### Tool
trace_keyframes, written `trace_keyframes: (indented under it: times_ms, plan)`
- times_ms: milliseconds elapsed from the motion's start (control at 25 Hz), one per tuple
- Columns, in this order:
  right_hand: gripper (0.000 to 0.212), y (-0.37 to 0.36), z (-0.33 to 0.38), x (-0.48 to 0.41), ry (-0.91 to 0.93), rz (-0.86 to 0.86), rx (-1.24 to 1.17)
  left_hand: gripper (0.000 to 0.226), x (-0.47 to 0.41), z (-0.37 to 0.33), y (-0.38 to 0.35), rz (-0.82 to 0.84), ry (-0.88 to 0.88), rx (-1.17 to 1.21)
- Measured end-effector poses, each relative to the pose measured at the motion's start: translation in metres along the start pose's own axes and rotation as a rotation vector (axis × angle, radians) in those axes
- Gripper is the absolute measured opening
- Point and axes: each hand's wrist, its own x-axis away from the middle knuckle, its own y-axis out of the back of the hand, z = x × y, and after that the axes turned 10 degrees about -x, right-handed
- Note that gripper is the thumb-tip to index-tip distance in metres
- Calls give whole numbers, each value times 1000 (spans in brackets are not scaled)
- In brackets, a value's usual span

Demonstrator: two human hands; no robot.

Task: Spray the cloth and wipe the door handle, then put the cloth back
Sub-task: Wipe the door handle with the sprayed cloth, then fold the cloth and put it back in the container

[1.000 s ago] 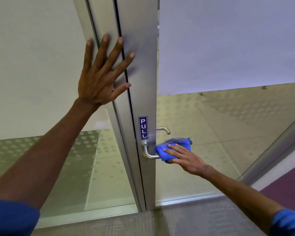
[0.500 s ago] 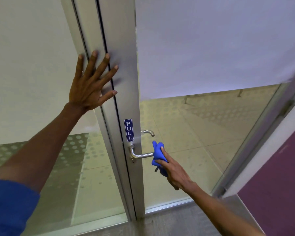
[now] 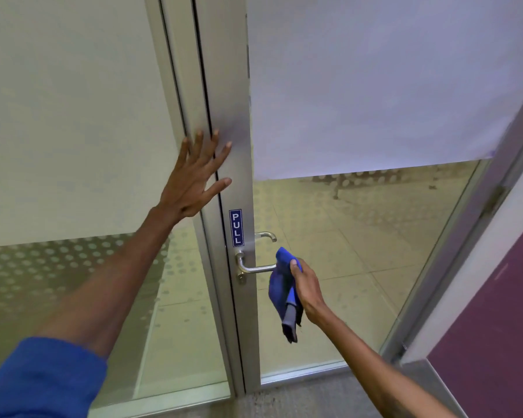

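The metal door stile (image 3: 224,116) carries the door handle (image 3: 254,268) and a PULL sticker (image 3: 235,227).

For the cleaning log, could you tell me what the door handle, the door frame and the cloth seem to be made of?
Door handle: apparently satin metal, silvery with soft highlights. Door frame: likely brushed aluminium, matte grey sheen. Cloth: soft blue fabric, possibly microfibre, drooping in folds from the right hand.

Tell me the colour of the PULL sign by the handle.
The PULL sign is dark blue with white lettering, seen clearly in the head view, just above the door handle.
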Motion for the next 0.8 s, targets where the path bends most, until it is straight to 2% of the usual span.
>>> trace_keyframes:
  times_ms: [120, 280, 480, 560, 640, 680, 800]
  plan:
    - [32, -4, 23, 8, -204, 47, -422, 80, 26, -42, -2, 88, 68, 291]
    - [35, -8, 52, 25, -349, 153, -767, 77, 73, -102, -16, 166, 303, 752]
    - [46, -4, 75, 47, -411, 294, -937, 63, 113, -149, -9, 161, 740, 1280]
    - [49, 0, 83, 55, -429, 355, -985, 63, 119, -160, 3, 158, 908, 1612]
    - [50, 5, 90, 62, -437, 394, -1019, 82, 124, -170, 16, 180, 968, 1933]
    - [50, 7, 92, 64, -439, 408, -1033, 89, 126, -175, 20, 207, 991, 2020]
    - [50, 18, 98, 69, -450, 436, -1061, 83, 133, -188, 32, 247, 1026, 2090]
